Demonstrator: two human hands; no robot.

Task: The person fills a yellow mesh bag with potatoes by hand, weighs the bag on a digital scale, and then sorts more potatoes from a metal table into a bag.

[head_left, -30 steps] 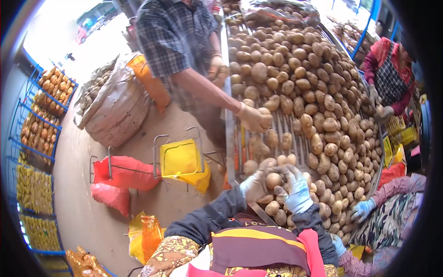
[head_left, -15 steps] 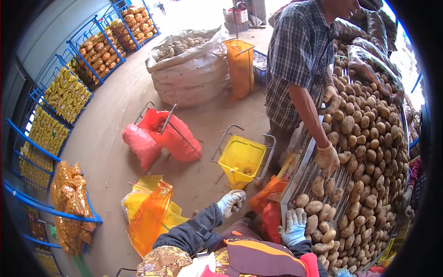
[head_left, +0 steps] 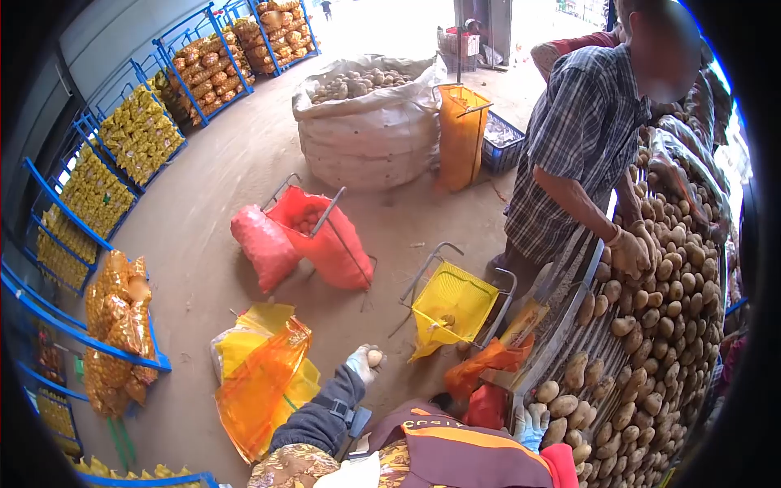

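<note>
Over the floor at lower centre, my left hand in a pale glove is closed around a small potato. It is between the orange and yellow mesh bags on the floor and the yellow mesh bag hung open on a metal frame, which has a few potatoes inside. My right hand, in a blue and white glove, lies at the near corner of the slatted sorting table, its fingers apart beside the potatoes. No object shows in it.
A co-worker in a checked shirt stands at the table, both gloved hands over the potato pile. Red mesh bags, a big white sack of potatoes and an orange bag stand on the floor. Blue racks line the left.
The view has shifted, so the scene sits further right and lower. My left hand has moved left, away from the yellow bag, and its potato now shows. The co-worker's hands have come together.
</note>
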